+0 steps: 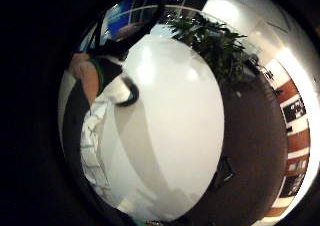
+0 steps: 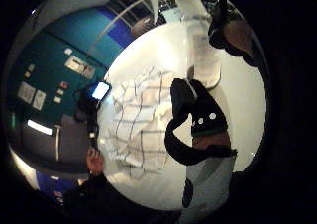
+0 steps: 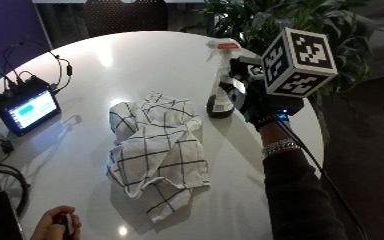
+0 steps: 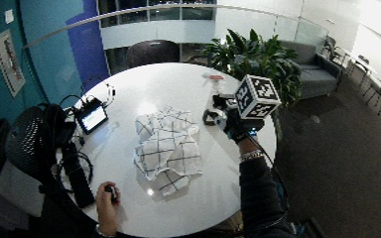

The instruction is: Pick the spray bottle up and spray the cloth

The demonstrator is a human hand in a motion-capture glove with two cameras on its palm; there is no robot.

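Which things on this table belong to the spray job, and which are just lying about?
Job: spray bottle, checked cloth, gloved right hand at the bottle.
Lying about: small screen device with its cables, potted plant beyond the table.

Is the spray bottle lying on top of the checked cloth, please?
No, the spray bottle stands upright on the white table beside the checked cloth, apart from it.
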